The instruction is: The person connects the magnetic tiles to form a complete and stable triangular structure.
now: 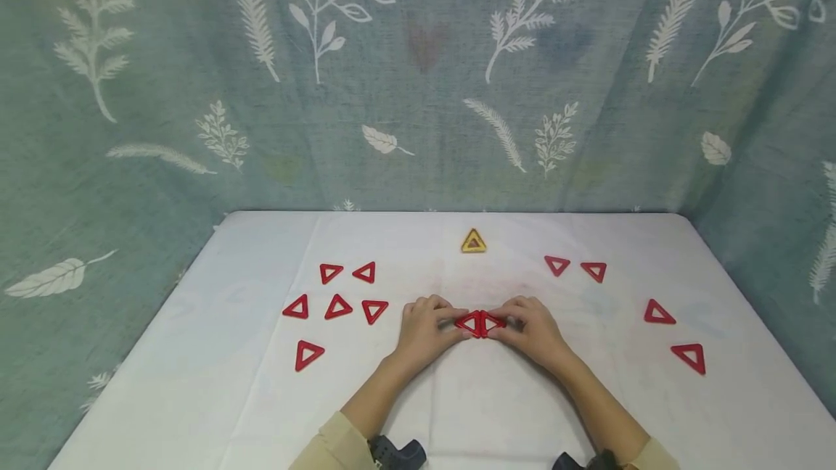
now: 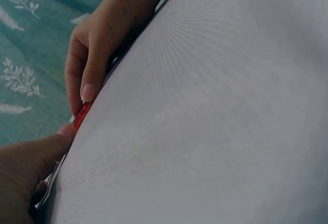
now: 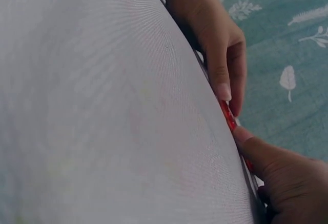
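Note:
Two red triangles meet side to side near the middle of the white table. My left hand (image 1: 424,332) pinches the left red triangle (image 1: 462,323) between thumb and fingers. The right red triangle (image 1: 486,325) is pinched the same way by my right hand (image 1: 535,332). In the left wrist view, my left hand (image 2: 28,167) and my right hand (image 2: 102,39) hold a thin red edge (image 2: 80,116) at the tabletop. The right wrist view has my right hand (image 3: 287,175) and left hand (image 3: 212,34) at the red edge (image 3: 228,114).
Several red triangles, one of them a triangle (image 1: 338,307), lie left of my hands. More lie to the right, including a triangle (image 1: 659,312). A yellow triangle (image 1: 473,241) lies near the far edge of the white table (image 1: 196,383). Behind hangs a leaf-patterned curtain (image 1: 418,93).

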`<act>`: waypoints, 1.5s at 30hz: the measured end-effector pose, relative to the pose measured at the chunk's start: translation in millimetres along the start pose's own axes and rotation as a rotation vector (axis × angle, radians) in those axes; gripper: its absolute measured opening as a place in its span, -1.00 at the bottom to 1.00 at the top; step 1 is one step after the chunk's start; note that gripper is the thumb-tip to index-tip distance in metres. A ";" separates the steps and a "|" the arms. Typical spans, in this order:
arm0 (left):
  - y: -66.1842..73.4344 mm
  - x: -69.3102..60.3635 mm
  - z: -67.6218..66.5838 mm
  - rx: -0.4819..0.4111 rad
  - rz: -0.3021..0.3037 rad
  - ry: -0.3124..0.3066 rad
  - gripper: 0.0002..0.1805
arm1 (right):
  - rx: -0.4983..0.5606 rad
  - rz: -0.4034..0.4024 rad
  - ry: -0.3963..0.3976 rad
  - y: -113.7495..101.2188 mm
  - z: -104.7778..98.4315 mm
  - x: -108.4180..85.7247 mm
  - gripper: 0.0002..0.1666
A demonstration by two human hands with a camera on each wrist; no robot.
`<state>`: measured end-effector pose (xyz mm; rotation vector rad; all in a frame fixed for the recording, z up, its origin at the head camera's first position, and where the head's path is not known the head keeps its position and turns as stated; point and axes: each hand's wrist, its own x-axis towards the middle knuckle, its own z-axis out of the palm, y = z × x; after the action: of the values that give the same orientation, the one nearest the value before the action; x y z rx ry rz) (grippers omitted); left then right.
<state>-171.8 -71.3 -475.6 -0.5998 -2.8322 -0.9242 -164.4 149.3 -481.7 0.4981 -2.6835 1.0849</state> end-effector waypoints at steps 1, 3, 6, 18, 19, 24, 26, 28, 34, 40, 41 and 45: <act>-1.4 -1.1 0.0 0.002 -0.005 0.000 -0.59 | -0.001 -0.004 -0.003 0.8 1.2 0.5 -0.59; -4.1 -4.1 -0.8 0.002 -0.010 -0.008 -0.58 | 0.002 -0.006 -0.009 1.8 3.4 1.1 -0.59; -7.9 -9.9 -3.8 -0.018 -0.009 -0.021 -0.57 | 0.002 0.010 -0.017 1.9 5.0 0.6 -0.59; -26.6 -31.7 -18.3 -0.130 -0.003 0.205 -0.64 | 0.019 0.020 -0.011 1.0 4.0 -1.4 -0.61; -27.9 -33.0 -19.8 -0.133 0.016 0.238 -0.64 | 0.019 0.020 -0.012 1.3 4.1 -1.4 -0.61; -33.7 -36.3 -27.8 -0.116 0.026 0.334 -0.63 | 0.015 0.033 -0.016 0.4 1.7 -1.3 -0.60; -35.8 -36.6 -32.5 -0.108 0.010 0.360 -0.60 | 0.016 0.033 -0.013 -0.4 0.4 -1.0 -0.60; -37.8 -36.9 -38.0 -0.107 -0.022 0.375 -0.58 | 0.019 0.036 -0.011 -0.8 -0.3 -0.4 -0.60; -45.8 -39.4 -54.7 -0.118 -0.198 0.350 -0.54 | 0.029 0.044 -0.019 -1.7 -1.3 0.8 -0.59; -53.0 -42.2 -67.6 0.009 -0.335 0.281 -0.40 | 0.030 0.038 -0.023 -1.4 -2.5 0.9 -0.61; -54.0 -42.7 -68.9 0.033 -0.347 0.273 -0.38 | 0.029 0.037 -0.023 -1.3 -2.4 1.0 -0.61; -57.3 -44.5 -73.0 0.077 -0.389 0.238 -0.33 | 0.041 0.045 -0.020 -0.5 -1.4 1.0 -0.61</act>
<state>-155.6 -171.3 -457.2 0.0744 -2.7930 -0.8632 -165.0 149.7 -480.1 0.4599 -2.7067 1.1552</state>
